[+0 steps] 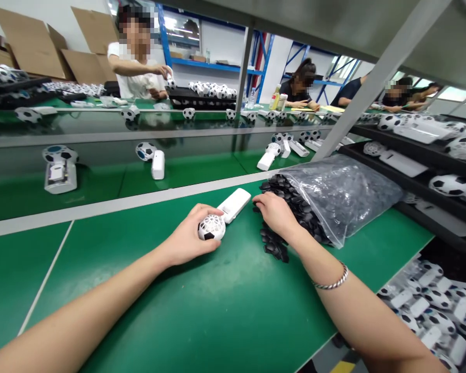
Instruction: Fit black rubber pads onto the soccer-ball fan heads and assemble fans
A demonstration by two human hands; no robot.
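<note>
My left hand (188, 235) grips the round football-patterned head of a white hand-held fan (225, 213), which lies on the green table (202, 311) with its handle pointing away to the right. My right hand (277, 215) rests palm down on a heap of small black plastic pieces (275, 246). The pieces spill from the mouth of a clear plastic bag (341, 194). The right fingertips are buried in the heap, so whether they pinch a piece cannot be made out. A silver bracelet (332, 282) sits on my right wrist.
A green conveyor belt (112, 181) beyond a grey strip carries several football fans. Black trays (411, 166) of fans stand on the right, and a bin of fans (431, 311) sits lower right. A slanted metal post (373, 83) rises behind the bag. Other people work across the belt.
</note>
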